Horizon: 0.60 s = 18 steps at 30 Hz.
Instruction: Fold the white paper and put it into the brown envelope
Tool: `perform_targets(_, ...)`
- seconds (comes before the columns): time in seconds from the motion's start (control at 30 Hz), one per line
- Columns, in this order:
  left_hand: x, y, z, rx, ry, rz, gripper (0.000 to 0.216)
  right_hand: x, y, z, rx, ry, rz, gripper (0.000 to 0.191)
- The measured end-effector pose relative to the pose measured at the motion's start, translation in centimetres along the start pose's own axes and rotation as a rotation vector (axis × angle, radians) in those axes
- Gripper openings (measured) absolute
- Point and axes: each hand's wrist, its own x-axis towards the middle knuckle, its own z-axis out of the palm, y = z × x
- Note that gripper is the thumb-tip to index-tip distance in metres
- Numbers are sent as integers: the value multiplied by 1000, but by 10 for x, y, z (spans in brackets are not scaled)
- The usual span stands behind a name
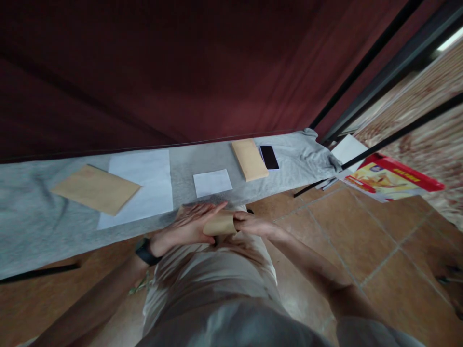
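Note:
Close to my lap, both hands are on a small brown paper envelope (220,225), which bows outward in a curve. My left hand (190,224), with a dark watch on its wrist, grips one end between the thumb and the fingers. At the other end my right hand (249,223) has its fingers curled at the edge; whether some fingertips are inside is hidden. Just beyond the hands lies a small white paper (212,182). A larger brown envelope (97,189) rests partly over a big white sheet (144,180) to the left.
A narrow table with a grey cloth (184,161) runs across in front of me. A tan packet or stack of envelopes (249,160) and a phone (269,157) lie on its right part. Dark red fabric (198,72) hangs behind. A red and yellow box (390,178) is at right.

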Motion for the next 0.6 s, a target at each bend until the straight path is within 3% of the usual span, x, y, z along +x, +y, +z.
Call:
perform_targets(0.13, 2, 2, 3, -10, 4, 22, 118, 4, -5, 4, 14, -153, -14, 14)
perform_targets(0.33, 9, 5, 0, -15, 53, 74, 109, 7, -16, 11, -70, -59, -265, 17)
perform_targets(0.47, 7, -1, -13, 47, 118, 23, 113, -3, -21, 3, -68, -11, -329, 22)
perform_targets(0.6, 4, -7, -22, 96, 156, -50, 115, -9, -17, 0, -279, 21, -396, 31)
